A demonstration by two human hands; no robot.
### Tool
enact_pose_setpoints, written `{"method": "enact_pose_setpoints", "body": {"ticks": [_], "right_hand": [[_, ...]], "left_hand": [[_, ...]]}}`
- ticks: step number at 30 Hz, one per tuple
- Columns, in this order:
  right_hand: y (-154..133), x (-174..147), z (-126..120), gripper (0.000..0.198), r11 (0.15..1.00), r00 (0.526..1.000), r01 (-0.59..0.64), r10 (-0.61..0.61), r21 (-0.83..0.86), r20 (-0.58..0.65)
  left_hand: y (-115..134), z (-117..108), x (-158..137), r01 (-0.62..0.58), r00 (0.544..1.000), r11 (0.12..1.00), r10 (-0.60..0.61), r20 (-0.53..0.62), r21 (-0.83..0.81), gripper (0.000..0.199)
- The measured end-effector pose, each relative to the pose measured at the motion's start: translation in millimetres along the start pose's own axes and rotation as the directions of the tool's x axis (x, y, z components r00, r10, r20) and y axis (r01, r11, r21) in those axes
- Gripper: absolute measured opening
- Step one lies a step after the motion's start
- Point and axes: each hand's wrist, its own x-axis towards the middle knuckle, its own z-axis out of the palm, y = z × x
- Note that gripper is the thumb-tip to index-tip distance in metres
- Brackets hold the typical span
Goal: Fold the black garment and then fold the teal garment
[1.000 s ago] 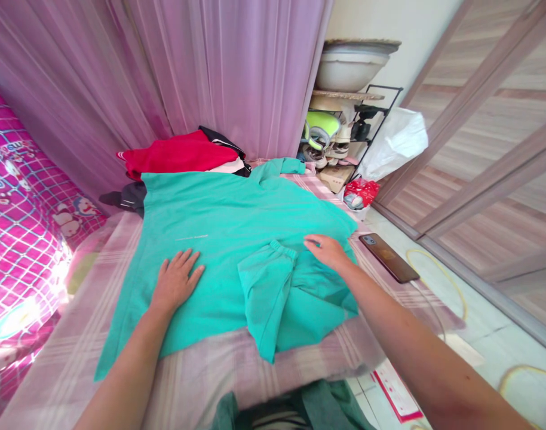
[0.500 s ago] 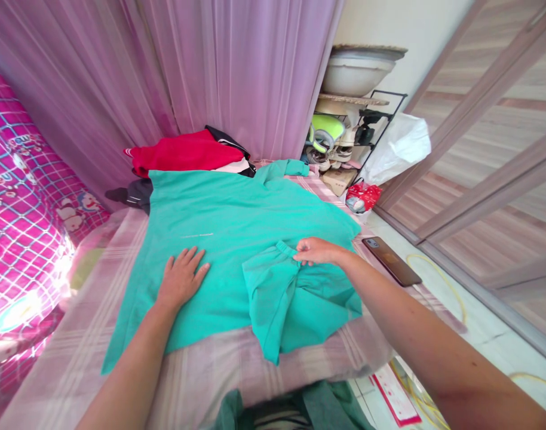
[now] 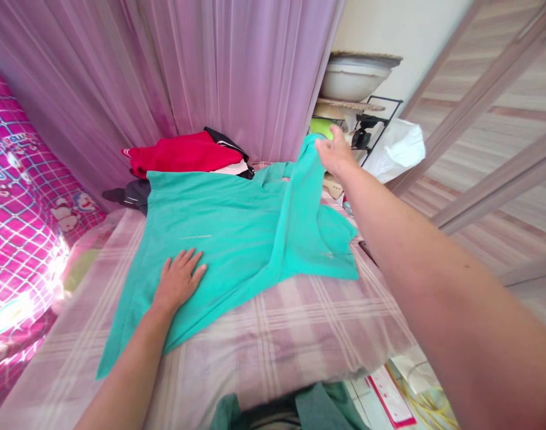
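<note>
A turquoise long-sleeved shirt (image 3: 219,215) lies spread on the bed, with a small line of print on its chest. My left hand (image 3: 180,279) rests flat on the fabric, fingers spread. At the far right side of the garment, my right hand (image 3: 336,152) pinches a sleeve end and holds it up off the bed. The raised sleeve stretches from that hand back down to the shirt's near side. Behind the shirt sits a pile of folded clothes with a red garment (image 3: 183,154) on top.
A plaid bedsheet (image 3: 255,322) covers the bed. Beyond its right side stand a shoe rack (image 3: 380,122), stacked basins (image 3: 356,77), a white bag (image 3: 401,149) and a wooden wardrobe (image 3: 479,119). A phone (image 3: 367,251) is mostly hidden by my right forearm. A purple curtain (image 3: 237,71) hangs behind.
My right hand has carried the sleeve end away from me and upward, unfolding it from the near edge across the shirt. My left hand has stayed in place on the fabric.
</note>
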Motion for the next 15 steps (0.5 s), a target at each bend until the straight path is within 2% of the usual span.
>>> {"method": "enact_pose_setpoints", "body": {"ticks": [2, 4, 5, 7, 9, 11, 15], "right_hand": [[11.4, -38.0, 0.1, 0.048, 0.998, 0.990, -0.001, 0.009, -0.058, 0.144], [22.8, -85.3, 1.9, 0.032, 0.988, 0.934, -0.033, 0.084, -0.151, 0.348], [28.7, -108.1, 3.1, 0.026, 0.976, 0.900, -0.074, 0.153, -0.204, 0.409], [41.6, -145.6, 5.8, 0.020, 0.964, 0.872, -0.112, 0.211, -0.240, 0.442], [55.7, -169.1, 8.9, 0.018, 0.954, 0.849, -0.147, 0.256, -0.260, 0.463], [70.0, -179.9, 12.7, 0.018, 0.944, 0.828, -0.186, 0.300, -0.274, 0.474], [93.8, -182.1, 22.8, 0.022, 0.934, 0.812, -0.239, 0.342, -0.266, 0.473]], "left_hand": [[-0.4, 0.9, 0.3, -0.002, 1.000, 1.000, 0.002, 0.005, 0.001, 0.055], [-0.4, 1.5, 0.6, -0.002, 1.000, 1.000, 0.002, 0.009, 0.001, 0.055], [-0.2, 1.6, 0.7, -0.002, 1.000, 1.000, 0.002, 0.012, 0.000, 0.056], [0.0, 1.4, 1.1, 0.002, 1.000, 1.000, -0.002, 0.018, -0.005, 0.056], [0.1, 0.0, 1.5, 0.007, 1.000, 1.000, -0.007, 0.013, -0.023, 0.057], [-0.1, -3.7, 1.2, 0.001, 1.000, 0.998, -0.002, -0.019, -0.069, 0.055], [1.0, -21.2, -6.2, -0.105, 0.993, 0.957, 0.089, -0.072, -0.270, 0.051]]}}
